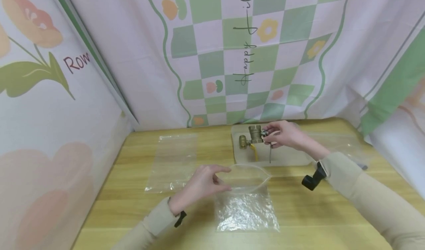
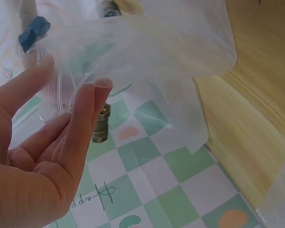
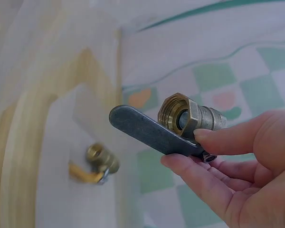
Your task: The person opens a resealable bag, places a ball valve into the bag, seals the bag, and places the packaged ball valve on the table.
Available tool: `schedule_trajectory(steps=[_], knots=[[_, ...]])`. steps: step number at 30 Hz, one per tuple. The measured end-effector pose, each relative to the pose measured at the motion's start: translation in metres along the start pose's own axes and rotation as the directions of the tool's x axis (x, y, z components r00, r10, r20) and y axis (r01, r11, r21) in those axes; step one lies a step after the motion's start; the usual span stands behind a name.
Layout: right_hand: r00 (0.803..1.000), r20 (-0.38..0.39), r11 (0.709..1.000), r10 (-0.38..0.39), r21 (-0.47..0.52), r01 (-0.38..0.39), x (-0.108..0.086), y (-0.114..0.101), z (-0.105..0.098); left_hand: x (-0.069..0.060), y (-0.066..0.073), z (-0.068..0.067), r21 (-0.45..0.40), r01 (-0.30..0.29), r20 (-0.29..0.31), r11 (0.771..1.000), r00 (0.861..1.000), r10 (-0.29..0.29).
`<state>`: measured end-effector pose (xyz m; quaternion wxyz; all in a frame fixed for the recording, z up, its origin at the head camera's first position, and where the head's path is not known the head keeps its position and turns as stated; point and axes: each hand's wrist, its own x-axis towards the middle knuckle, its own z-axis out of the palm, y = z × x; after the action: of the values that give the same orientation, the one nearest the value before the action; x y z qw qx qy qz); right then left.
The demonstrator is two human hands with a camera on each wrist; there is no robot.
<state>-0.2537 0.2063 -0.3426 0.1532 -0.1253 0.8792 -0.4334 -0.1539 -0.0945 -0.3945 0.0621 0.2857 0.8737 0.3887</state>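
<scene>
My right hand [image 1: 283,133] pinches a brass valve [image 1: 255,134] with a grey lever handle by its stem side, above a whitish sheet. In the right wrist view the thumb and fingers [image 3: 242,166] grip that valve [image 3: 206,116] near the base of its lever [image 3: 142,130]. A smaller brass valve [image 1: 243,142] with a yellow handle lies on the sheet. My left hand [image 1: 203,181] holds the rim of a clear plastic bag [image 1: 247,209] between thumb and fingers, and the bag's mouth gapes. The left wrist view shows the fingers [image 2: 52,137] at the bag's ridged edge [image 2: 52,85].
A flat clear bag [image 1: 174,161] lies at the left of the wooden table [image 1: 132,205]. The whitish sheet [image 1: 289,159] is at the back, with more clear plastic [image 1: 342,146] to its right. A patterned curtain [image 1: 149,76] hangs behind the table.
</scene>
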Motion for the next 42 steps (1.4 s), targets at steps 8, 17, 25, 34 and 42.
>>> schedule_trajectory(steps=[8, 17, 25, 34, 42], knots=[[0.994, -0.019, 0.994, -0.112, -0.003, 0.112, -0.02, -0.026, 0.001, 0.001, -0.001, -0.001, -0.017, 0.032, 0.012, 0.999, 0.999, -0.032], [0.988, -0.023, 0.987, -0.152, 0.042, 0.153, -0.042, -0.052, 0.016, 0.003, -0.004, -0.007, -0.081, 0.053, 0.037, 0.995, 0.998, -0.05], [0.972, -0.006, 0.971, -0.234, 0.046, 0.234, -0.051, -0.055, 0.034, 0.006, -0.008, -0.009, -0.117, 0.07, 0.046, 0.991, 0.997, -0.065], [0.927, 0.0, 0.923, -0.374, -0.091, 0.373, -0.051, -0.043, 0.05, 0.005, -0.008, -0.011, -0.133, 0.088, 0.045, 0.987, 0.996, -0.083], [0.879, 0.01, 0.846, -0.476, -0.269, 0.461, -0.053, -0.039, 0.058, 0.006, -0.008, -0.011, -0.134, 0.107, 0.053, 0.985, 0.994, -0.101]])
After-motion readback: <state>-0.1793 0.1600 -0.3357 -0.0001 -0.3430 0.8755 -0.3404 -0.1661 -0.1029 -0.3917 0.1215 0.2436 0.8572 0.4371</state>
